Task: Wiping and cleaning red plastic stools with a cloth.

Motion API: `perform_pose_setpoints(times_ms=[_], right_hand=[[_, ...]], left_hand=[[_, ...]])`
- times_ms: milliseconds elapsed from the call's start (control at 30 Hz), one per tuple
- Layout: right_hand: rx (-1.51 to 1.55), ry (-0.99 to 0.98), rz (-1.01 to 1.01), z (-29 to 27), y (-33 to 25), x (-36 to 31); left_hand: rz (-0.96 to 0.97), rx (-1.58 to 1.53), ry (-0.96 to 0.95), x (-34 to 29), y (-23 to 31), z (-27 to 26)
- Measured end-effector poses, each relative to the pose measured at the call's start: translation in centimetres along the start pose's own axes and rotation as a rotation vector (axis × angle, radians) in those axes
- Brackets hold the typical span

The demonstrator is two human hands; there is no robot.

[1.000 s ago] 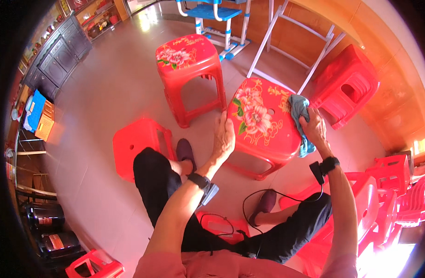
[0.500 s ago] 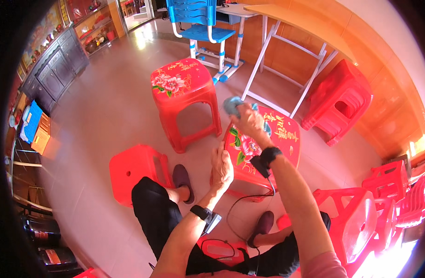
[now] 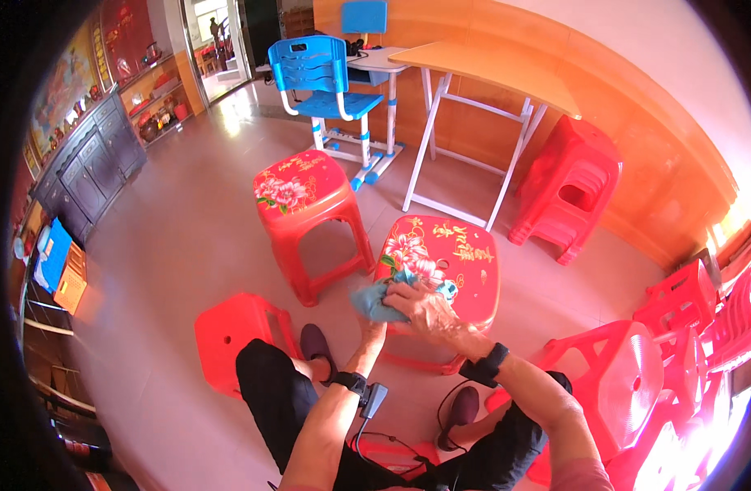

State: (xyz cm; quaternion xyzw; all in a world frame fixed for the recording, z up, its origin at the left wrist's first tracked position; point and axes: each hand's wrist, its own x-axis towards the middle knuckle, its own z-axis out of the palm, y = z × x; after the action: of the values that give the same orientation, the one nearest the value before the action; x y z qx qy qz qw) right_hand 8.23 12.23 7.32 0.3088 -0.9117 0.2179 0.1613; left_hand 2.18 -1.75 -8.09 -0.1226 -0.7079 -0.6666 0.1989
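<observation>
A red plastic stool [image 3: 478,286] with painted flowers and gold lettering on its seat stands in front of me. My right hand [image 3: 431,311] is closed on a crumpled blue-green cloth [image 3: 379,303], pressing it at the seat's near left edge. Part of the cloth hangs past that edge. My left hand [image 3: 373,329] is at the same near left side of the stool, just under the cloth. The cloth covers its fingers, so their pose is hidden.
A matching flowered stool [image 3: 310,196] stands beyond on the left, with a plain low red stool [image 3: 232,340] nearer my left leg. Stacked red stools [image 3: 576,192] lean by the wall; several more [image 3: 613,385] lie at right. A folding table [image 3: 490,69] and blue chair [image 3: 310,69] stand behind.
My right hand has brought the cloth from the seat's far left part toward me to the near left edge. The left hand, visible against the stool's side before, is now largely covered.
</observation>
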Motion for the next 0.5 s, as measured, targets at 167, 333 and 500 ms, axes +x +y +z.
perform_pose_setpoints(times_ms=[167,333,500], right_hand=[[0.115,-0.208,0.063,-3.0,0.1,-2.6],[0.152,-0.265,0.191,-7.2,5.3,-7.1],[-0.136,-0.05,0.597,-8.1,7.5,-7.7]], left_hand=[[-0.342,0.059,0.143,0.6,-3.1,0.4],[-0.352,0.12,0.096,1.8,-0.7,2.2],[-0.401,0.209,-0.242,3.0,2.2,1.6]])
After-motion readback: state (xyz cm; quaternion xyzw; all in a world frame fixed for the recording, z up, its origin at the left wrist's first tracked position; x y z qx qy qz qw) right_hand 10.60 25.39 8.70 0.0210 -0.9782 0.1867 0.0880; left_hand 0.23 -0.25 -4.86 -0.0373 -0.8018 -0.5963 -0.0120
